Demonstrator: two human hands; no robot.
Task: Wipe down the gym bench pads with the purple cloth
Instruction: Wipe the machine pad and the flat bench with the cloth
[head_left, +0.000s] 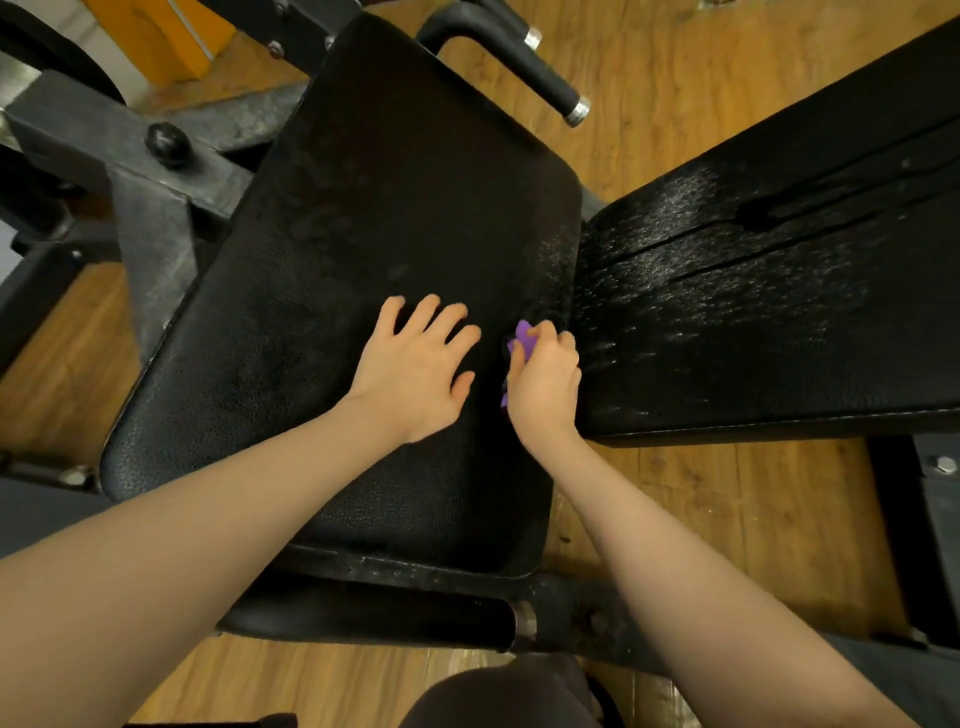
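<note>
A black textured bench pad (363, 218) fills the middle of the view. A second black pad (753, 312) runs off to the right, with a narrow gap between them. My left hand (415, 364) rests flat on the middle pad with fingers spread. My right hand (545, 379) grips the bunched purple cloth (522, 338) at the right edge of the middle pad, beside the gap. Only small bits of the cloth show past the fingers.
Grey metal frame (150, 208) with a black knob (167, 143) stands at the left. A black handle bar (540, 78) with a chrome end sticks out behind the pad. Wooden floor (727, 519) lies around. My knee (498, 696) shows at the bottom.
</note>
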